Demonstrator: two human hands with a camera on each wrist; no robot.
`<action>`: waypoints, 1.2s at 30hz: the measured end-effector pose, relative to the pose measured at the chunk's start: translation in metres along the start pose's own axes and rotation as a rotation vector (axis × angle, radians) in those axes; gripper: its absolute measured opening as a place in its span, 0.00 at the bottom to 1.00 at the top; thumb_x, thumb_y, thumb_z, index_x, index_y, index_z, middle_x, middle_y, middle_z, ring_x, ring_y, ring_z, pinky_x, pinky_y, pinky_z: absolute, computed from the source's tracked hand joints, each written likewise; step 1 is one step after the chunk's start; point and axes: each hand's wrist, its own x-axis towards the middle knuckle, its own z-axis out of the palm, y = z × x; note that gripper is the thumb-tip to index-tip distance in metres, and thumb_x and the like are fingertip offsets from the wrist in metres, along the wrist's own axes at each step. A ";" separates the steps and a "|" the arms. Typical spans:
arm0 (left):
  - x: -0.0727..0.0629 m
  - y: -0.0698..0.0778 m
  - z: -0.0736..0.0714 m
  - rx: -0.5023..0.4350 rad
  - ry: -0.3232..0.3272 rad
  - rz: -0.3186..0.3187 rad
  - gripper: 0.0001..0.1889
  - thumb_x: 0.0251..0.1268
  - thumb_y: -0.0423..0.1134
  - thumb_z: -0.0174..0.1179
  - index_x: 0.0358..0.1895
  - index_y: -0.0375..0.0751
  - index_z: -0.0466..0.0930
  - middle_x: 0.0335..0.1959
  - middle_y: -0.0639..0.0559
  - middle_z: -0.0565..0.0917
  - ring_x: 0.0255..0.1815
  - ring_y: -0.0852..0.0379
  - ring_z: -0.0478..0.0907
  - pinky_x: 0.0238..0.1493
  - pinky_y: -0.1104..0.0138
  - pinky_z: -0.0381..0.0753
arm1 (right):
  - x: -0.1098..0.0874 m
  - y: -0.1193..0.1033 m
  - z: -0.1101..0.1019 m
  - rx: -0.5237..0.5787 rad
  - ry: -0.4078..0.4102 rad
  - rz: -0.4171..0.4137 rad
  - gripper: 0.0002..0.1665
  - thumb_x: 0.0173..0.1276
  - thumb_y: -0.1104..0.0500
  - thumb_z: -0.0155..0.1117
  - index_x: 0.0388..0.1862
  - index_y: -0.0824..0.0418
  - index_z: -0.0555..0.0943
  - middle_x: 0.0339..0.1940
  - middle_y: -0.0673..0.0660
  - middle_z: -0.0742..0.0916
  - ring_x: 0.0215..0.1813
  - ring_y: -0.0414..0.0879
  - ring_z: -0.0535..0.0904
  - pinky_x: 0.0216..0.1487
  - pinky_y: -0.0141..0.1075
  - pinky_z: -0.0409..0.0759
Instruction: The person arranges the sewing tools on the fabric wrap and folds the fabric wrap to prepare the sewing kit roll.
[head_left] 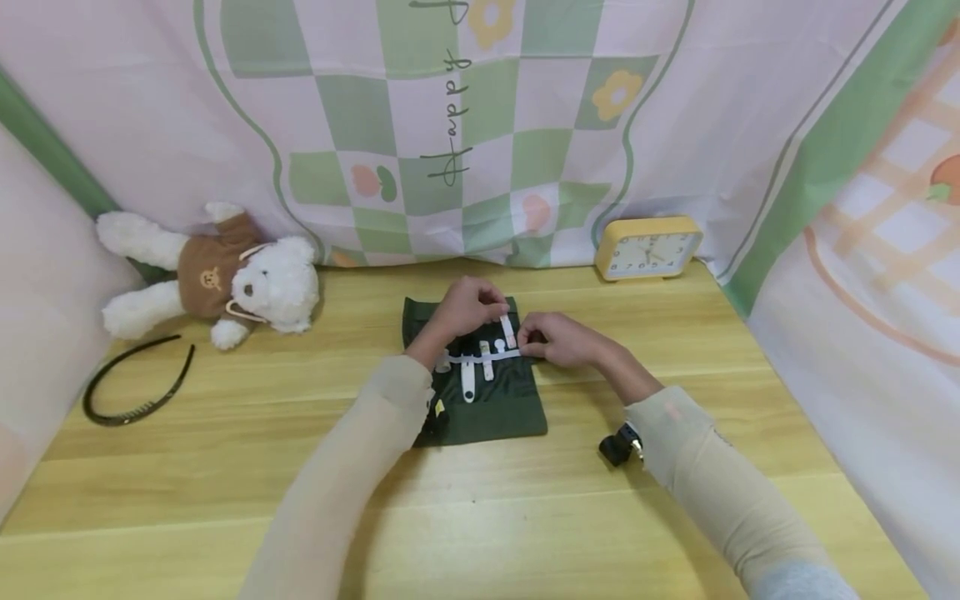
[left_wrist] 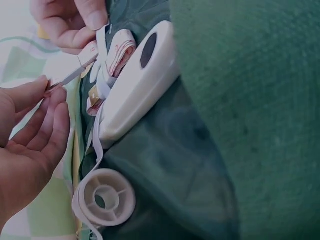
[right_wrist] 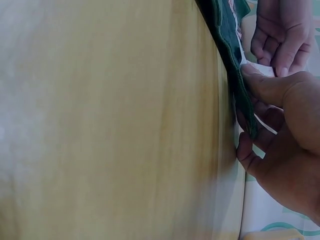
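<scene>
A dark green fabric roll (head_left: pixel 498 418) lies unfolded on the table, with a white elastic band (head_left: pixel 510 354) across it. My left hand (head_left: pixel 468 307) pinches a flat white strip with red marks (head_left: pixel 508 331), like folded measuring tape, at its far end; the other end is at the band. At the roll's right edge, my right hand (head_left: pixel 562 340) pinches the band and the fabric between thumb and fingers. Under the band sit a white oblong tool with a black oval (left_wrist: pixel 135 87) and another folded red-marked strip (left_wrist: pixel 121 52). A white plastic spool (left_wrist: pixel 125 200) is beside the band.
A white plush dog (head_left: pixel 292 283) in a brown top lies at the back left, a black headband (head_left: pixel 138 412) in front of it. Against the curtain at the back right stands a yellow clock (head_left: pixel 648 248). Curtains hang around the wooden table (head_left: pixel 480 533).
</scene>
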 end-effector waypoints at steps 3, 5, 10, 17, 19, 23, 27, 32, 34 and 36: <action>0.002 0.001 0.003 0.024 -0.034 -0.017 0.07 0.73 0.36 0.63 0.44 0.37 0.88 0.38 0.48 0.86 0.38 0.53 0.82 0.40 0.63 0.81 | -0.001 -0.001 0.000 0.002 0.003 0.000 0.04 0.75 0.66 0.63 0.37 0.60 0.82 0.37 0.53 0.82 0.39 0.45 0.77 0.45 0.43 0.77; 0.003 0.001 0.004 0.047 -0.054 -0.031 0.07 0.73 0.35 0.63 0.46 0.37 0.88 0.39 0.48 0.87 0.39 0.53 0.83 0.41 0.63 0.82 | -0.001 -0.001 0.000 0.002 0.002 0.001 0.04 0.75 0.65 0.62 0.37 0.60 0.82 0.37 0.53 0.82 0.39 0.45 0.77 0.46 0.43 0.77; 0.005 0.002 0.006 0.094 -0.077 -0.064 0.08 0.72 0.35 0.64 0.48 0.38 0.88 0.43 0.48 0.87 0.43 0.52 0.83 0.44 0.61 0.82 | 0.000 0.001 0.000 0.002 -0.004 0.008 0.04 0.75 0.65 0.62 0.38 0.60 0.82 0.38 0.53 0.82 0.40 0.46 0.76 0.46 0.43 0.76; 0.007 0.001 0.009 0.076 -0.142 -0.068 0.09 0.73 0.33 0.62 0.50 0.35 0.88 0.45 0.44 0.88 0.43 0.51 0.85 0.44 0.62 0.83 | -0.001 0.002 0.000 0.001 -0.009 0.002 0.05 0.76 0.66 0.60 0.38 0.60 0.82 0.38 0.53 0.82 0.39 0.45 0.76 0.45 0.42 0.76; 0.007 0.000 0.010 0.076 -0.161 -0.063 0.10 0.73 0.33 0.62 0.50 0.35 0.88 0.45 0.44 0.88 0.42 0.51 0.85 0.43 0.62 0.84 | -0.001 0.001 0.001 0.002 -0.008 -0.003 0.05 0.76 0.66 0.60 0.38 0.60 0.82 0.37 0.53 0.82 0.39 0.45 0.76 0.45 0.42 0.77; 0.007 0.000 0.012 0.076 -0.207 -0.056 0.10 0.73 0.32 0.61 0.50 0.34 0.88 0.45 0.43 0.88 0.42 0.51 0.85 0.42 0.63 0.83 | 0.000 0.001 0.001 0.002 -0.006 -0.014 0.05 0.76 0.66 0.60 0.38 0.61 0.82 0.37 0.53 0.81 0.39 0.46 0.76 0.45 0.42 0.76; 0.008 0.001 0.012 0.116 -0.257 -0.026 0.09 0.72 0.32 0.62 0.49 0.34 0.88 0.45 0.44 0.88 0.43 0.52 0.83 0.43 0.64 0.81 | 0.001 0.000 0.000 0.005 -0.002 -0.014 0.05 0.76 0.66 0.60 0.38 0.61 0.81 0.37 0.53 0.81 0.39 0.46 0.76 0.45 0.42 0.76; 0.006 0.003 0.011 0.133 -0.269 -0.013 0.09 0.71 0.31 0.63 0.48 0.34 0.89 0.45 0.43 0.88 0.44 0.51 0.83 0.45 0.64 0.81 | 0.001 0.000 0.000 0.001 0.000 -0.019 0.05 0.75 0.67 0.60 0.38 0.61 0.81 0.37 0.53 0.81 0.40 0.46 0.76 0.46 0.43 0.76; 0.004 0.003 0.010 0.122 -0.274 -0.016 0.08 0.71 0.31 0.63 0.48 0.34 0.89 0.44 0.43 0.88 0.43 0.51 0.83 0.45 0.64 0.82 | 0.001 0.001 0.000 -0.002 -0.004 -0.018 0.05 0.75 0.67 0.60 0.38 0.61 0.81 0.37 0.54 0.81 0.40 0.46 0.76 0.46 0.43 0.76; 0.003 0.002 0.010 0.112 -0.285 -0.016 0.08 0.71 0.31 0.63 0.48 0.34 0.89 0.43 0.44 0.88 0.43 0.52 0.83 0.44 0.64 0.82 | 0.001 0.002 0.000 -0.006 -0.009 -0.011 0.05 0.76 0.67 0.60 0.38 0.61 0.81 0.37 0.53 0.81 0.40 0.46 0.76 0.46 0.43 0.76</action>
